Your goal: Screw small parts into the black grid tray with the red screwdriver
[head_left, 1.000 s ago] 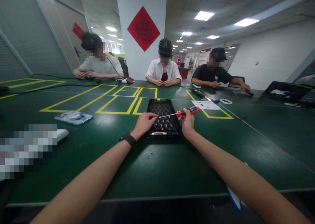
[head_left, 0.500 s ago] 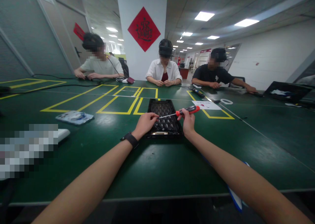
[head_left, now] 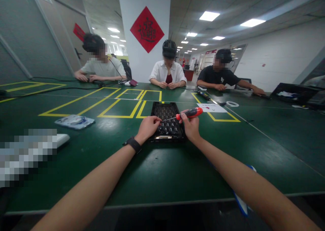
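A black tray (head_left: pixel 167 108) with many small compartments lies on the green table (head_left: pixel 157 170) ahead of me. My right hand (head_left: pixel 190 126) is closed round the red and black handle of a screwdriver (head_left: pixel 189 113), held above the tray's right side with the metal shaft pointing left. My left hand (head_left: pixel 148 126) is pinched at the shaft's tip, over the tray's left edge. Whether the fingers hold a small part there is too small to tell. A black band sits on my left wrist.
Three people sit at the far side of the table with hands on it. Yellow tape rectangles (head_left: pixel 119 106) mark the table. A flat packet (head_left: pixel 74 121) lies at the left, a white paper (head_left: pixel 212 107) and tape roll (head_left: pixel 232 104) at the right.
Both hands and the screwdriver shifted slightly left over the tray; the pinch at the tip is kept.
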Tool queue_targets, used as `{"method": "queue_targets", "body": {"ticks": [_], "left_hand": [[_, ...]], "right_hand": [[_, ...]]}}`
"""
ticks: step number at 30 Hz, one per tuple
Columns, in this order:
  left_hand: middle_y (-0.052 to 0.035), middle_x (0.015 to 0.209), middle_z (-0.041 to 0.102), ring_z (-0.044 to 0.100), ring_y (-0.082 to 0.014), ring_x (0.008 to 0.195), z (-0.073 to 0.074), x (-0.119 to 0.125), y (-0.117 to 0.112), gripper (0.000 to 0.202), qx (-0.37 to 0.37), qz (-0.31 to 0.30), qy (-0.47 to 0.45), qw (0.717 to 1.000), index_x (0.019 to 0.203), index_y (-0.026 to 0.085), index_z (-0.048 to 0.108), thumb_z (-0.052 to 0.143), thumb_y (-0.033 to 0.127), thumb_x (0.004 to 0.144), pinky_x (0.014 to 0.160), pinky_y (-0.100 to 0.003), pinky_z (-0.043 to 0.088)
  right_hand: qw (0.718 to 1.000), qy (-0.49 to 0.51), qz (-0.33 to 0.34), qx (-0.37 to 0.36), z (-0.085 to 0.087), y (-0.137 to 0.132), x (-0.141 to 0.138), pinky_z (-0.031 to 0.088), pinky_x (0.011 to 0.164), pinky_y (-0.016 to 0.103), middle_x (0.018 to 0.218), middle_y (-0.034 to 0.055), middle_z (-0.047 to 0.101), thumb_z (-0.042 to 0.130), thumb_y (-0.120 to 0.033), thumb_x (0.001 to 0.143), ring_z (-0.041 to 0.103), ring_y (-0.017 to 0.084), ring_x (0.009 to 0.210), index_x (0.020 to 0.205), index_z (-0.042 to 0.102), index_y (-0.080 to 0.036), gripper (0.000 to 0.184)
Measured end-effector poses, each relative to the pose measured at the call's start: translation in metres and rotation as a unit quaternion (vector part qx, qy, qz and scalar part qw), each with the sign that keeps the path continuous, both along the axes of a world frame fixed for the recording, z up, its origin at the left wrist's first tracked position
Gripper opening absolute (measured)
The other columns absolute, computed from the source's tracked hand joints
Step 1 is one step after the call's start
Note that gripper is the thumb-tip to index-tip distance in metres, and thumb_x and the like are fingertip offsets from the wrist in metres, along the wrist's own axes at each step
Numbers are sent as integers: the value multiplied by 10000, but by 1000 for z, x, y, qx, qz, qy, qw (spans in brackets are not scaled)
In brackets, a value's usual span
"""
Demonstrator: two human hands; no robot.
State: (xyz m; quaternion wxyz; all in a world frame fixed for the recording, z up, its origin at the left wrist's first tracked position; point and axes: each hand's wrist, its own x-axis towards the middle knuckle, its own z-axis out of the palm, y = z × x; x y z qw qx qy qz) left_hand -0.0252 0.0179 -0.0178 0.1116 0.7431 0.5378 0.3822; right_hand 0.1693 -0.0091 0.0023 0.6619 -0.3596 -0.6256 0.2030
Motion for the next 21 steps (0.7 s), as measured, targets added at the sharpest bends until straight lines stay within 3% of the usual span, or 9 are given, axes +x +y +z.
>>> {"method": "queue_targets", "body": {"ticks": [5,12,21], "left_hand": [[-41,821,705,625,-180,778,0,0,-1,247,4,-1,8,1000,888,189,708,485,222,787,709,-261,457],[-43,876,706,623,-186,837,0,0,-1,250,4,-8,9,1000,910,196,706,482,217,803,745,-263,457],[-35,821,696,616,-178,807,3,1,-3,274,7,-31,-4,999,946,199,688,445,223,822,755,-268,447]], "right_hand": [[995,-82,29,43,8,-12,-8,449,769,306,820,25,614,593,-338,768,582,154,772,872,586,-184,185],[983,-95,158,-14,2,-9,-14,463,819,321,937,35,611,548,-357,809,603,139,808,981,556,-200,233],[970,-98,220,-44,4,-11,-12,429,889,321,924,27,620,532,-388,815,586,141,899,919,609,-202,226]]}}
